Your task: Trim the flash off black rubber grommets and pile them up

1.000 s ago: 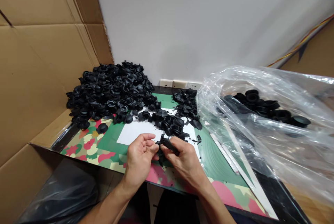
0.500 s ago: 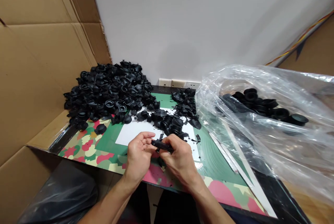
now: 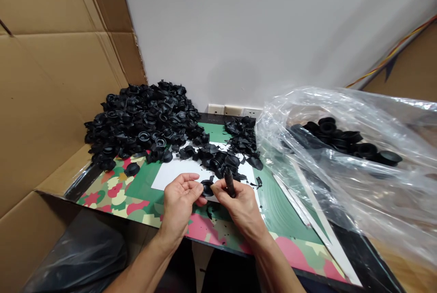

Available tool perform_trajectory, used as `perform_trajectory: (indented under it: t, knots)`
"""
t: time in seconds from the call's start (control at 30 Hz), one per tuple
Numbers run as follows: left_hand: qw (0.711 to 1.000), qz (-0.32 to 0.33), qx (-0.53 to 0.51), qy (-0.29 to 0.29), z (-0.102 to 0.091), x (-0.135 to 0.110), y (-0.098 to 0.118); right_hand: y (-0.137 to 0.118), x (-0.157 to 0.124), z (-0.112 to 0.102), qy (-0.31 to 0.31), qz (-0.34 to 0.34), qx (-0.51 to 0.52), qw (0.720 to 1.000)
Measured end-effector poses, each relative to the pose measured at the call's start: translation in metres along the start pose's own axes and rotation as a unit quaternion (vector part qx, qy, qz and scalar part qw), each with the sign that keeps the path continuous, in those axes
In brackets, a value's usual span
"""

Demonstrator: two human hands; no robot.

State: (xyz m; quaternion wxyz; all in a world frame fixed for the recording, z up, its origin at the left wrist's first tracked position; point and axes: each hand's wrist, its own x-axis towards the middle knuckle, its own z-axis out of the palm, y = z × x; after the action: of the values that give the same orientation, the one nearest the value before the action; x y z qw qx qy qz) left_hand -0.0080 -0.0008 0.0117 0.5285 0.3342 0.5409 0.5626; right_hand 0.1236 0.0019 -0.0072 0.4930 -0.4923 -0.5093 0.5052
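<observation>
My left hand (image 3: 182,197) pinches a round, ribbed black rubber part (image 3: 207,189) at its left edge, with the open ring face turned up toward me. At the part's right edge are the thumb and fingertip of my right hand (image 3: 237,202). That same hand also grips a dark pen-like tool (image 3: 229,182), which points up and away from the part; its tip is too dark to make out. A thin black scrap (image 3: 209,212) shows just below the rubber part. Beyond my hands, several untrimmed black rubber parts (image 3: 221,159) lie on a white sheet (image 3: 170,172).
A large heap of ragged black rubber parts (image 3: 143,120) rises at the left beside a cardboard wall (image 3: 51,79). Black scraps (image 3: 241,133) are piled at the back. On the right, a clear plastic bag (image 3: 341,174) holds smooth rubber parts (image 3: 341,140). White strips (image 3: 307,211) lie nearby.
The tool in my right hand has swung from lying across the part to pointing upward. The rubber part now shows its ring face between both hands' fingertips.
</observation>
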Motion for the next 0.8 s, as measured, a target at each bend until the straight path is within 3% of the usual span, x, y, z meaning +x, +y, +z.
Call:
perform_trajectory:
  t: [0.3, 0.6, 0.7, 0.8]
  knots:
    - [0.999, 0.032, 0.004, 0.017, -0.004, -0.003, -0.005, -0.004, -0.001, 0.000, -0.013, -0.096, -0.102, 0.990]
    - [0.997, 0.071, 0.037, 0.019, 0.001, -0.006, -0.010, 0.003, -0.002, 0.010, 0.042, -0.141, -0.251, 0.957]
    - [0.995, 0.088, 0.056, 0.008, -0.001, -0.006, -0.014, 0.007, -0.004, 0.015, 0.079, -0.167, -0.232, 0.955]
    - [0.993, 0.104, 0.061, -0.001, -0.004, -0.003, -0.018, 0.008, -0.006, 0.010, 0.112, -0.133, -0.143, 0.974]
